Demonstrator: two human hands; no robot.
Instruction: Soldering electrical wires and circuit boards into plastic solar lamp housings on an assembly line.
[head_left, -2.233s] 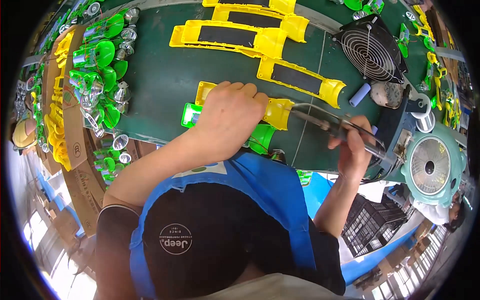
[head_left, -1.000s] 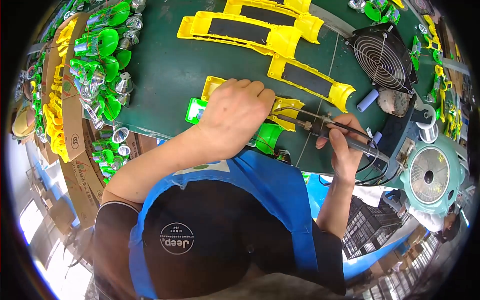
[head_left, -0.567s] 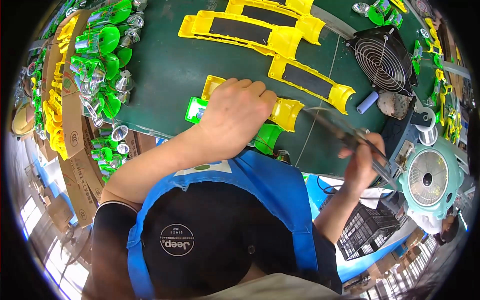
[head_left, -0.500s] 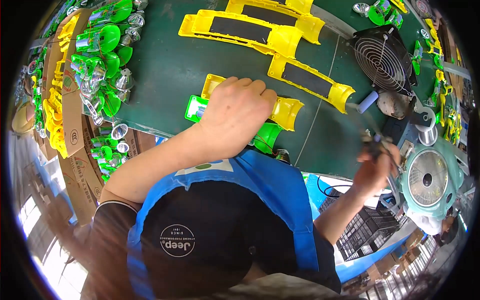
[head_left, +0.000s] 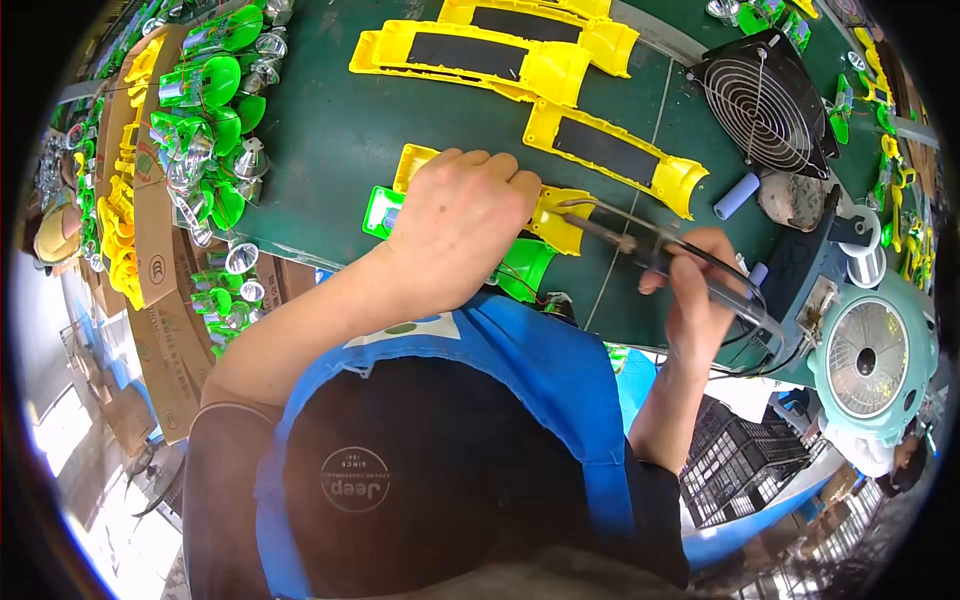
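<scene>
My left hand (head_left: 465, 225) is curled down over a yellow plastic housing half (head_left: 570, 228), its knuckles up and its fingertips hidden. A green plastic housing (head_left: 525, 268) lies partly under that hand, with another green end (head_left: 381, 211) showing to its left. In my right hand (head_left: 700, 300) is a soldering iron (head_left: 655, 258) with a thin feed tube and a cable. Its tip points left, over the right end of the yellow housing half; whether it touches cannot be made out.
More yellow housing halves (head_left: 618, 160) with black pads lie farther back. A black fan (head_left: 762, 105) stands at the right, near a blue cylinder (head_left: 737, 196), a solder spool (head_left: 866, 262) and a pale green fan (head_left: 866, 358). Green lamp assemblies (head_left: 215, 130) are piled at the left beside cardboard (head_left: 165, 300).
My right hand has brought the soldering iron leftward from beside the solder spool to the yellow housing half. My left hand has stayed on the housing.
</scene>
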